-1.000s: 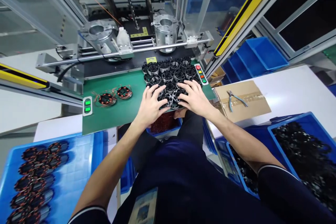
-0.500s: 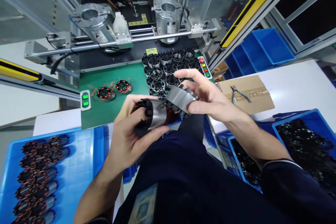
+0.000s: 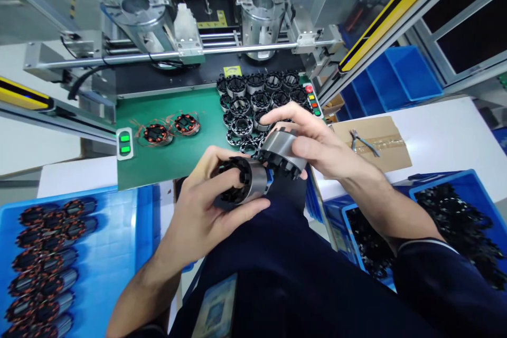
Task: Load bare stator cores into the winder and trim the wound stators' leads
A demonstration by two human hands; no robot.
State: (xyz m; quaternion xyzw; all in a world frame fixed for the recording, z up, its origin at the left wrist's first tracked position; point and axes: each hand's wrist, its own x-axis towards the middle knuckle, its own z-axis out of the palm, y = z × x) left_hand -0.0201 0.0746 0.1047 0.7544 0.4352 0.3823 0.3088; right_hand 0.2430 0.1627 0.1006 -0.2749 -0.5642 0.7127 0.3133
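Observation:
My left hand (image 3: 206, 198) is wrapped round a motor stator (image 3: 258, 179), a silver metal ring with black toothed plastic inside; it lies on its side, and my index finger reaches into its open end. In my right hand (image 3: 307, 140) is a second stator (image 3: 281, 148), tilted, its black teeth facing down. It is held between thumb and fingers just right of the first, close to it; whether the two touch I cannot tell. Beyond my hands, several unwound stators (image 3: 241, 125) stand packed together on the green mat (image 3: 158, 169). Two stators with copper wire (image 3: 186, 124) sit at the mat's left.
A blue tray (image 3: 114, 232) at left holds rows of wound stators. Behind the mat stands a machine with two metal cylinders (image 3: 262, 21). Pliers (image 3: 363, 142) lie on cardboard (image 3: 390, 161) at right, above blue bins (image 3: 471, 177) of black parts. Control buttons (image 3: 125, 143) flank the mat.
My right hand has turned its stator so the teeth point more downward. The left hand's stator has shifted rightward in view and tilted a little. The whole view has moved slightly.

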